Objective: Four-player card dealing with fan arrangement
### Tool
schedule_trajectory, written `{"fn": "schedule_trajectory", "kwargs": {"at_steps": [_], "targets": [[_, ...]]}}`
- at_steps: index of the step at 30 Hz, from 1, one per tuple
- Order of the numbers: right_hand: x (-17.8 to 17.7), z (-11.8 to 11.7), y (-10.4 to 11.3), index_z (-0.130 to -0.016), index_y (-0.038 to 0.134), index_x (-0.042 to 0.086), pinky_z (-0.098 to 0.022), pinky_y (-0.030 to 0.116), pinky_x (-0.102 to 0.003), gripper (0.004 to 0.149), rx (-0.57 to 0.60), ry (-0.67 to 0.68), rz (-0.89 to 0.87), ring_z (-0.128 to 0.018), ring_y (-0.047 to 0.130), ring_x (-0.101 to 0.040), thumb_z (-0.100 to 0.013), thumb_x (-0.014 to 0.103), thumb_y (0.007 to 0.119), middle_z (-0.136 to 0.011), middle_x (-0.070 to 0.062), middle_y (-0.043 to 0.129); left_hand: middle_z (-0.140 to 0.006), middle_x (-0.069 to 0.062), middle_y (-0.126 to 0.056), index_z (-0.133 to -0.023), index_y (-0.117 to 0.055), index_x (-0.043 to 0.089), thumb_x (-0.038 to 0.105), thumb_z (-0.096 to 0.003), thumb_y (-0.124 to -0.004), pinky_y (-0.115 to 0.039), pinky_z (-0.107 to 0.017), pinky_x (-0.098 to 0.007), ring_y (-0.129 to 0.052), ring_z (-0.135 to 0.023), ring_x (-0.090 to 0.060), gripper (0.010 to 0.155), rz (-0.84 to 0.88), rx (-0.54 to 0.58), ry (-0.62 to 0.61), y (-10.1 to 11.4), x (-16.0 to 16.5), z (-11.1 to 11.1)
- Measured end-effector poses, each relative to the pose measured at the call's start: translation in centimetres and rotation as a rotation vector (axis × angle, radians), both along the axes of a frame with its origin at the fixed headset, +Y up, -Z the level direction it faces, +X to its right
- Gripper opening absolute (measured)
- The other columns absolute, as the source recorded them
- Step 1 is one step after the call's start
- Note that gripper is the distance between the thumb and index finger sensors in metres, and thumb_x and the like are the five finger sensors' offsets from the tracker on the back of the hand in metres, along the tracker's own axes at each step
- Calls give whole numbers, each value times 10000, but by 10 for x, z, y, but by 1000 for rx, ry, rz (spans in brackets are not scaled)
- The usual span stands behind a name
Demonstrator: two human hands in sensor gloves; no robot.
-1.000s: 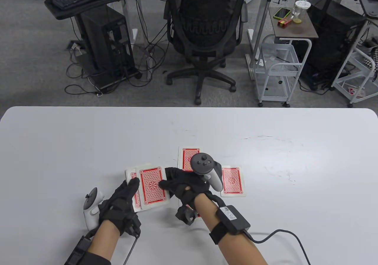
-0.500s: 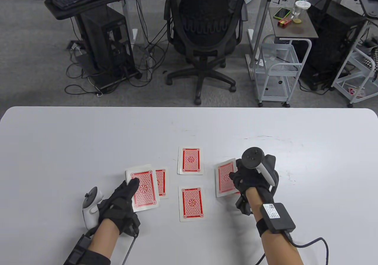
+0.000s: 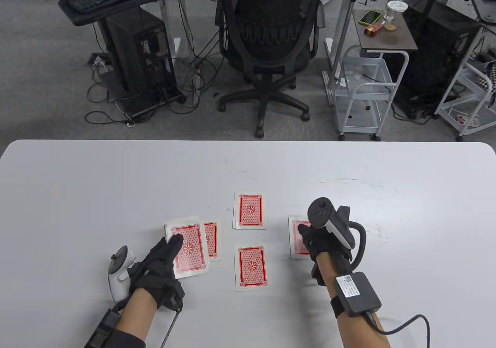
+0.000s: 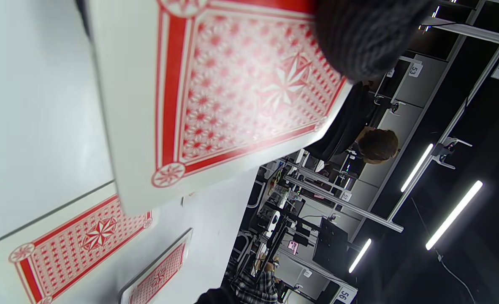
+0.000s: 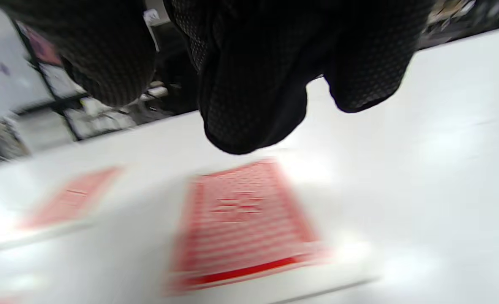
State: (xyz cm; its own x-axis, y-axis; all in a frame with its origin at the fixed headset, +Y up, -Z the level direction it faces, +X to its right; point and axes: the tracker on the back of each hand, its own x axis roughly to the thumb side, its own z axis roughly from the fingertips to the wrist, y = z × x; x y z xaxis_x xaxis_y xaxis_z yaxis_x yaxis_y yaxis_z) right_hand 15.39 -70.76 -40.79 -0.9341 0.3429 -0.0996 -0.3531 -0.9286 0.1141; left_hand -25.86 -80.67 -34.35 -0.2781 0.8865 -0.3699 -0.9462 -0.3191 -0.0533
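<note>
Dealing at the desk's near edge | left hand grips the deck | right hand, fingers curled, hovers over right card, hold unclear | risk: lifting hand drags card askew.

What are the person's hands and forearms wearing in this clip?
Both the left hand and the right hand wear black textured gloves. Each back carries a controller-like tracker, white on the left, dark grey and white on the right. Black wrist straps hold boxes; the right box has a white label and a black cable.
</note>
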Motion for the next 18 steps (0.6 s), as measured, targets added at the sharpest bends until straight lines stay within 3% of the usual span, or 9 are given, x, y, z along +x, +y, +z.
{"fn": "schedule_trajectory", "kwargs": {"at_steps": [3, 6, 9, 12, 14, 18], "targets": [[-42, 15, 5, -1051, 552, 52, -536, 705, -577, 671, 6, 139, -264, -533, 989, -226, -561, 451, 775, -852, -100, 789, -926, 55, -866, -978, -657, 278, 491, -521, -802, -901, -492, -441, -1004, -755, -261, 524, -6, 10, -15, 1, 8, 2], [-88, 30, -6, -1044, 565, 53, -541, 698, -589, 671, -35, 294, -496, -559, 984, -246, -557, 464, 777, -859, -106, 781, -917, 57, -874, -970, -668, 278, 492, -516, -809, -904, -484, -442, -1010, -743, -259, 522, -21, 17, -36, 1, 16, 4], [-120, 40, -18, -1049, 528, 43, -551, 680, -609, 741, -62, 380, -539, -617, 957, -274, -530, 495, 805, -881, -109, 744, -909, 58, -882, -966, -675, 280, 494, -512, -815, -909, -477, -439, -1016, -737, -255, 520, -31, 20, -63, 1, 24, 6], [-131, 46, -27, -1004, 569, 56, -540, 699, -602, 712, -61, 357, -550, -566, 980, -230, -491, 446, 870, -808, -47, 780, -903, 65, -886, -962, -678, 284, 495, -509, -820, -913, -474, -433, -1020, -731, -250, 519, -48, 30, -97, 2, 35, 9], [-129, 47, -30, -952, 648, 64, -522, 722, -592, 645, -26, 284, -554, -484, 1012, -208, -459, 395, 902, -732, -27, 834, -902, 65, -887, -958, -683, 289, 495, -506, -825, -910, -477, -434, -1021, -729, -251, 518, -83, 20, -80, 4, 38, 12], [-118, 45, -33, -931, 697, 50, -516, 746, -576, 607, -31, 280, -622, -443, 1055, -203, -441, 337, 911, -687, -22, 892, -902, 62, -887, -959, -683, 285, 494, -504, -820, -912, -473, -434, -1022, -727, -252, 520, -69, 23, -109, 2, 40, 11]]}}
